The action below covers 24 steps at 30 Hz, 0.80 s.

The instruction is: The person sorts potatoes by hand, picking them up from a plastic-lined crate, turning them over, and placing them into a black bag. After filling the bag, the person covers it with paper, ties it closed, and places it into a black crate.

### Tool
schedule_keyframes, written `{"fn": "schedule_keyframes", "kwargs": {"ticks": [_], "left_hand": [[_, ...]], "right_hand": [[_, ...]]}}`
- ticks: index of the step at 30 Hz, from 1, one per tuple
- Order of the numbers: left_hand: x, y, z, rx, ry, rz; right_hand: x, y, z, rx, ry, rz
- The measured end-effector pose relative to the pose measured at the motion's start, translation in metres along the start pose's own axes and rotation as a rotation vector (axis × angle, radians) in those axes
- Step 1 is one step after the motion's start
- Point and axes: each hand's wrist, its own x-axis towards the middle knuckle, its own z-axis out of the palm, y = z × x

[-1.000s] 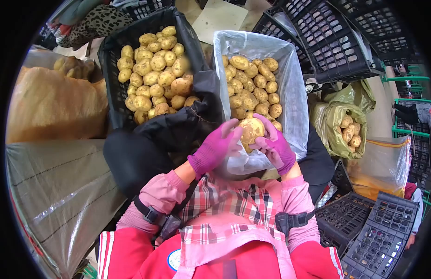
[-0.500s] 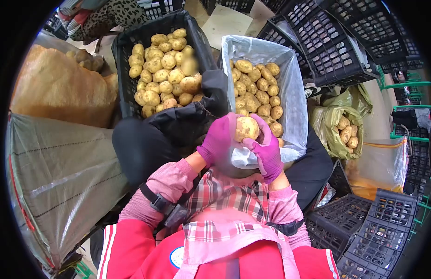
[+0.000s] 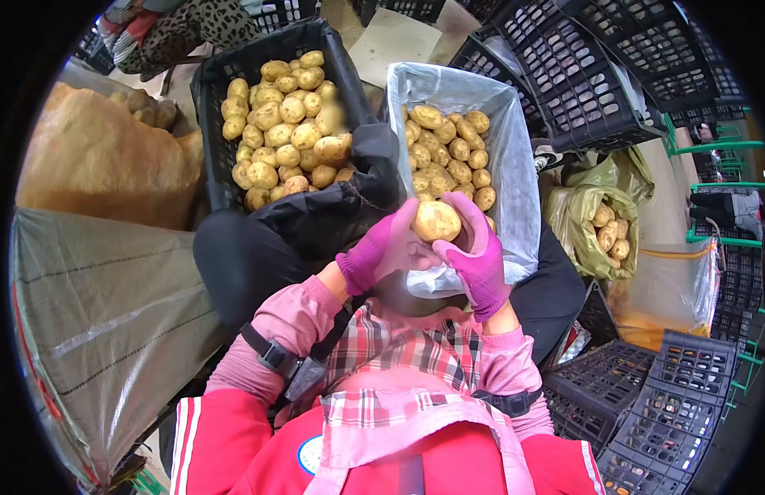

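Observation:
A pale yellow potato [image 3: 437, 222] is up in front of me, over the near end of a lined crate. My right hand [image 3: 480, 262], in a purple-pink glove, grips its right side, thumb below. My left hand [image 3: 384, 250], gloved alike, has its fingers against the potato's left side, the palm partly turned up. Beyond the hands, the crate with a whitish plastic liner [image 3: 514, 169] contains many potatoes [image 3: 458, 149]. To its left stands a black crate [image 3: 215, 136] heaped with larger potatoes [image 3: 280, 134]; dark cloth hangs over its near right corner.
An olive plastic bag [image 3: 571, 223] of potatoes sits at right. Black crates [image 3: 576, 74] are stacked at the far right, with others [image 3: 671, 404] at the near right. On the left are a large orange-brown sack [image 3: 110, 157] and a grey sheet [image 3: 110, 313]. Another person's patterned clothing [image 3: 184, 33] shows at top left.
The potato has turned in my fingers and shows a smoother face. My left hand has shifted left and loosened, its palm opening upward. The whole view has slid slightly left.

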Motion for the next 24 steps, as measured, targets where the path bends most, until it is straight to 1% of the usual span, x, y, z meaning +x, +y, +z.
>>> {"fn": "schedule_keyframes", "kwargs": {"ticks": [2,5,8,11,14,17,20,23,24], "left_hand": [[0.0,0.001,-0.003,-0.032,-0.046,-0.009],[0.0,-0.001,-0.005,-0.057,0.008,-0.092],[0.003,-0.005,-0.015,0.023,-0.059,-0.149],[-0.001,-0.006,-0.011,0.018,-0.111,-0.095],[-0.003,-0.005,-0.005,0.096,-0.034,-0.093],[-0.005,-0.002,-0.002,0.112,-0.051,-0.097],[-0.003,-0.004,0.001,0.087,-0.082,-0.078],[0.005,-0.009,-0.018,0.001,-0.204,-0.118],[0.001,-0.006,-0.013,0.008,-0.15,-0.095]], "right_hand": [[0.001,0.0,0.001,-0.05,0.002,0.029],[0.0,-0.012,0.01,-0.535,0.051,-0.046],[-0.002,0.006,0.011,-0.319,0.113,-0.099],[-0.003,-0.003,0.012,-0.392,0.146,-0.097],[-0.003,-0.01,0.007,-0.336,0.17,0.006],[-0.001,-0.001,-0.006,-0.387,0.122,-0.025],[-0.007,-0.006,0.008,-0.236,0.149,0.045],[-0.006,-0.009,0.009,-0.304,0.068,0.055],[-0.006,-0.005,0.01,-0.292,0.051,0.05]]}}
